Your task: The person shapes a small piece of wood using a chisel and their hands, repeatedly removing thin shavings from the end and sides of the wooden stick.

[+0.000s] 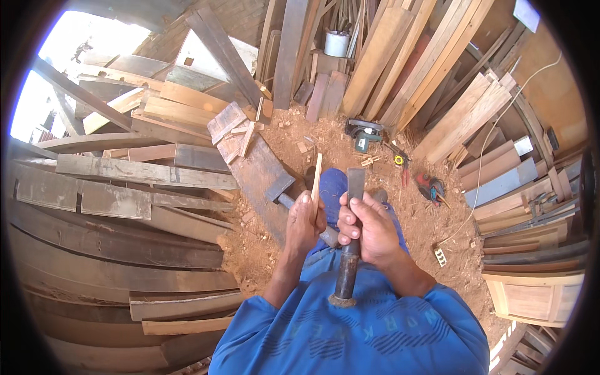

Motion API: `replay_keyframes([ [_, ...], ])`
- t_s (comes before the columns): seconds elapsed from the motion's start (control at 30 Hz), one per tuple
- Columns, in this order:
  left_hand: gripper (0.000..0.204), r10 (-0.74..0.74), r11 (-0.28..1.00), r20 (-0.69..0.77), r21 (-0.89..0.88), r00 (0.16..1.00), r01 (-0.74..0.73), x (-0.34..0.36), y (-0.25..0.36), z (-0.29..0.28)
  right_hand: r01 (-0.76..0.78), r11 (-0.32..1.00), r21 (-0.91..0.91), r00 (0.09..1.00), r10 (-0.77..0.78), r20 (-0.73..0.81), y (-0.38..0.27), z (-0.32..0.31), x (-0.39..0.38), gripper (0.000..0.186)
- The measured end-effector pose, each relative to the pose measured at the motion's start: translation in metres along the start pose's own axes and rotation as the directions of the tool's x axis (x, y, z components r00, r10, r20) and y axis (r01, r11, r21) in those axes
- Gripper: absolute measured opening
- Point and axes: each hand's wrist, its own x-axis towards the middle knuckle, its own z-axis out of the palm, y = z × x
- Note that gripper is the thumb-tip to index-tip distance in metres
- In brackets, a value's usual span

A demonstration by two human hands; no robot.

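A view looking down from a person's head in a woodworking yard. Both forearms rise from the lower edge, out of blue sleeves, and meet near the middle of the picture. The left hand (pixel 304 220) is curled shut around the lower end of a thin wooden strip (pixel 317 178), which stands nearly upright above the fist. The right hand (pixel 367 226) is wrapped tightly around a chisel (pixel 350 240), fingers closed over the dark shaft just below its flat blade, which points up and sits just beside the strip. The chisel's handle runs down toward the body and its round butt end rests against the blue shirt.

A hammer (pixel 284 190) lies behind the left hand on the sawdust floor (pixel 262 250); its handle passes behind the fingers, so part of it is hidden, and it may be resting on the knee, though this is hard to make out. The person's legs are mostly covered by the hands.

Beyond, near the stacked planks (pixel 150 172), lie a circular saw (pixel 364 132) and a tape measure (pixel 399 160). A white bucket (pixel 336 44) stands among leaning boards.
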Motion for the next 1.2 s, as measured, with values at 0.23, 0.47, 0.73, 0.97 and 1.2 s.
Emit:
replay_keyframes([
  [0.23,0.036,-0.044,0.996,-0.09,-0.083,0.995,0.037,0.014,0.005,0.012,-0.07,0.998,-0.003,0.996,0.07,0.056,0.007,0.006,0.005,0.014],
  [0.47,0.032,-0.005,0.986,-0.129,0.164,0.992,0.026,0.023,0.025,0.012,-0.172,0.982,-0.075,0.977,0.18,0.118,0.03,0.026,0.0,0.014],
  [0.73,0.034,0.32,0.653,0.11,0.694,0.941,-0.303,0.011,0.038,0.009,-0.146,0.974,-0.171,0.978,0.169,0.125,0.031,0.022,-0.01,0.017],
  [0.97,0.029,0.403,0.536,0.125,0.771,0.907,-0.344,-0.008,0.04,0.017,-0.085,0.974,-0.211,0.988,0.11,0.106,0.026,0.026,-0.019,0.018],
  [1.2,0.033,0.191,0.726,0.017,0.671,0.981,-0.153,-0.057,-0.016,0.016,0.279,0.902,-0.329,0.957,-0.234,0.17,-0.008,0.039,-0.036,0.018],
])
